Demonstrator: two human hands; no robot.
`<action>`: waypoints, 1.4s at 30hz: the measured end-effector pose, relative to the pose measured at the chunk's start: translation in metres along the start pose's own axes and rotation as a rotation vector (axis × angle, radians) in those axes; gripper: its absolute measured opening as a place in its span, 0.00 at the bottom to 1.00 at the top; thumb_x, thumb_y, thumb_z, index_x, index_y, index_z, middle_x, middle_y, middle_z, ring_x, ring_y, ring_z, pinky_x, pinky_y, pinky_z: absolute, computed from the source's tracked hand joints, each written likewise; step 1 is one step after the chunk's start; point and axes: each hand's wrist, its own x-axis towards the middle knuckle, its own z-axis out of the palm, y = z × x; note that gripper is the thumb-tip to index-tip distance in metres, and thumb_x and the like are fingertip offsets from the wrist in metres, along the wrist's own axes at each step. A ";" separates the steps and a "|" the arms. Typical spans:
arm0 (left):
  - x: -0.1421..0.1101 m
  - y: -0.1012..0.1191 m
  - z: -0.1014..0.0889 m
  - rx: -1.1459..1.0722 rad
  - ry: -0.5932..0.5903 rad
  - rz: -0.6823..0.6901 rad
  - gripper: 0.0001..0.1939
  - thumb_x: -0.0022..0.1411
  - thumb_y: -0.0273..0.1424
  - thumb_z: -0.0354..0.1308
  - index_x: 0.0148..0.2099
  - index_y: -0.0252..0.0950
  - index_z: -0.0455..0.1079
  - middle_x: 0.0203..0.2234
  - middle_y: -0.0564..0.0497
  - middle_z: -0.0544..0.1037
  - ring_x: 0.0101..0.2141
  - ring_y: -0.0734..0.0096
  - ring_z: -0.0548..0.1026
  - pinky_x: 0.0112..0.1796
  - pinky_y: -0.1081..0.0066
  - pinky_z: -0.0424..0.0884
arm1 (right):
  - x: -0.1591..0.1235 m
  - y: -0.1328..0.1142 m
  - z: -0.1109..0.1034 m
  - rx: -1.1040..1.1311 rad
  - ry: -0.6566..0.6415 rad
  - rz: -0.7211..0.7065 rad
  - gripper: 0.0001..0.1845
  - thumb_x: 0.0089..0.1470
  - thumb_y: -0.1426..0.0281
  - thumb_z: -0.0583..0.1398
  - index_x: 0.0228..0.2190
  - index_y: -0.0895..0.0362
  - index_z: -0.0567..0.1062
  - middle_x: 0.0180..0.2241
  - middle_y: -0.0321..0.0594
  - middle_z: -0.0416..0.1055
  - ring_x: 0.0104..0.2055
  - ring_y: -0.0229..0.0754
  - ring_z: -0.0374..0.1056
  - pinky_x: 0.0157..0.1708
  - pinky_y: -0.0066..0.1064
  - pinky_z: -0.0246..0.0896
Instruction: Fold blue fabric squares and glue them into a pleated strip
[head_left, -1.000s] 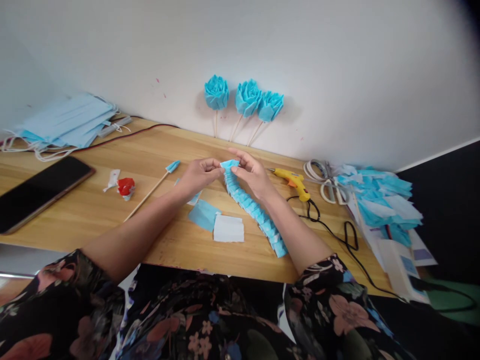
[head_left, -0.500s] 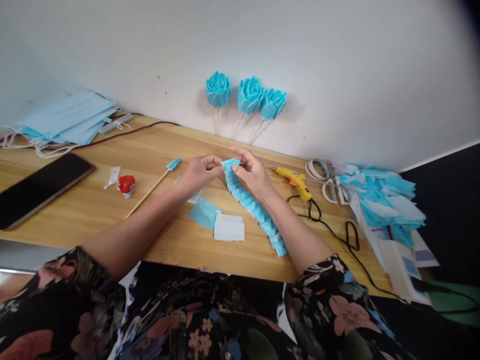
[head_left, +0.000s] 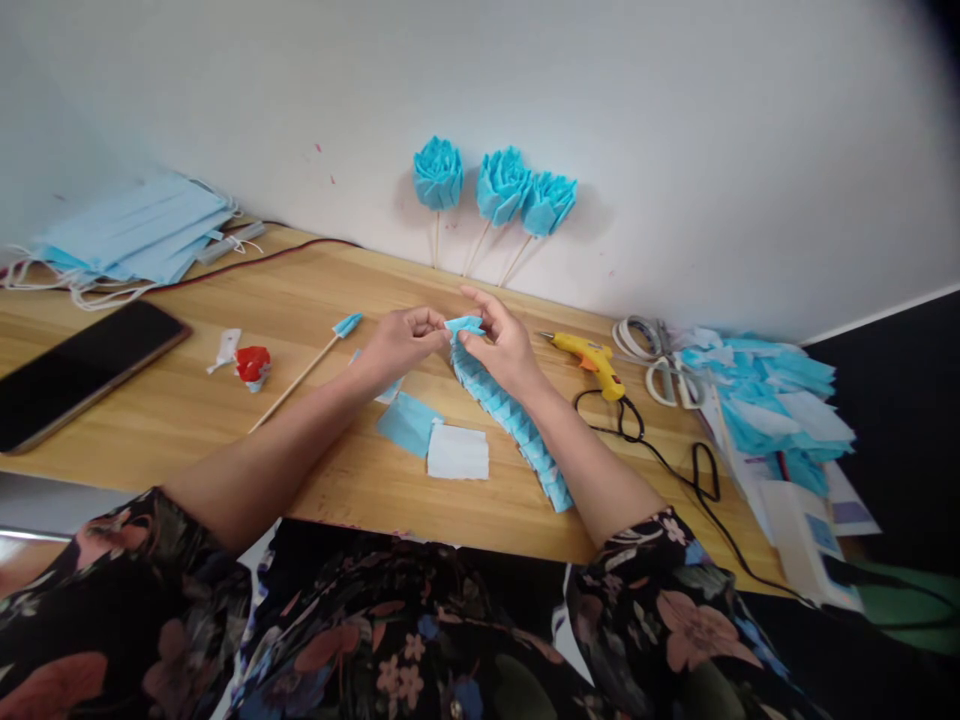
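A long strip of folded blue mask fabric (head_left: 510,415) runs from between my hands down toward the table's front edge. My left hand (head_left: 409,345) pinches the left corner of the strip's far end. On the other side of that end, my right hand (head_left: 501,340) grips it between thumb and fingers. Below my hands lie a blue fabric square (head_left: 409,424) and a white fabric square (head_left: 458,453). Left of them rests a wooden stick with a small blue fabric tip (head_left: 348,325), partly behind my left forearm.
Three blue fabric flowers on sticks (head_left: 504,186) lean against the wall. A yellow glue gun (head_left: 589,361), scissors (head_left: 670,380) and a pile of folded blue pieces (head_left: 780,390) lie right. Left are a phone (head_left: 82,370), masks (head_left: 135,230) and a red wrapper (head_left: 253,364).
My right thumb has shifted slightly left over the strip's end. Both hands keep their hold, and the things on the table stay in place.
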 end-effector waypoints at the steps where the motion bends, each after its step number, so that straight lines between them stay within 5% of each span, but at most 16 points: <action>1: 0.001 -0.001 -0.001 0.001 0.007 0.004 0.06 0.54 0.33 0.60 0.30 0.34 0.70 0.20 0.58 0.66 0.21 0.79 0.58 0.26 0.74 0.53 | 0.000 0.001 -0.001 0.018 -0.016 -0.002 0.31 0.53 0.68 0.61 0.59 0.51 0.67 0.40 0.39 0.74 0.42 0.43 0.71 0.46 0.38 0.69; 12: 0.001 -0.005 -0.001 -0.080 -0.033 -0.032 0.12 0.57 0.40 0.61 0.34 0.35 0.70 0.15 0.60 0.62 0.18 0.79 0.56 0.22 0.74 0.51 | 0.005 0.017 -0.006 0.106 0.053 0.005 0.25 0.54 0.66 0.63 0.54 0.52 0.72 0.32 0.34 0.70 0.34 0.38 0.67 0.37 0.31 0.67; 20: -0.001 -0.004 -0.001 -0.055 -0.045 -0.076 0.09 0.56 0.35 0.62 0.30 0.36 0.67 0.16 0.60 0.61 0.18 0.81 0.55 0.23 0.74 0.49 | 0.001 0.008 -0.004 0.125 -0.046 0.002 0.26 0.56 0.62 0.62 0.56 0.50 0.70 0.40 0.38 0.73 0.41 0.41 0.69 0.43 0.34 0.68; 34: -0.004 0.002 0.001 0.015 -0.047 -0.015 0.10 0.54 0.34 0.63 0.27 0.36 0.66 0.17 0.59 0.60 0.20 0.80 0.54 0.24 0.74 0.48 | 0.000 -0.001 0.000 -0.014 -0.033 -0.013 0.28 0.50 0.70 0.59 0.54 0.56 0.70 0.37 0.38 0.75 0.37 0.41 0.70 0.41 0.35 0.68; 42: -0.003 0.003 0.000 -0.091 -0.033 -0.025 0.11 0.55 0.38 0.62 0.34 0.36 0.68 0.16 0.61 0.61 0.18 0.79 0.56 0.22 0.74 0.51 | 0.001 0.001 0.001 0.009 -0.041 0.027 0.29 0.52 0.70 0.58 0.57 0.53 0.68 0.35 0.36 0.72 0.35 0.40 0.67 0.36 0.33 0.66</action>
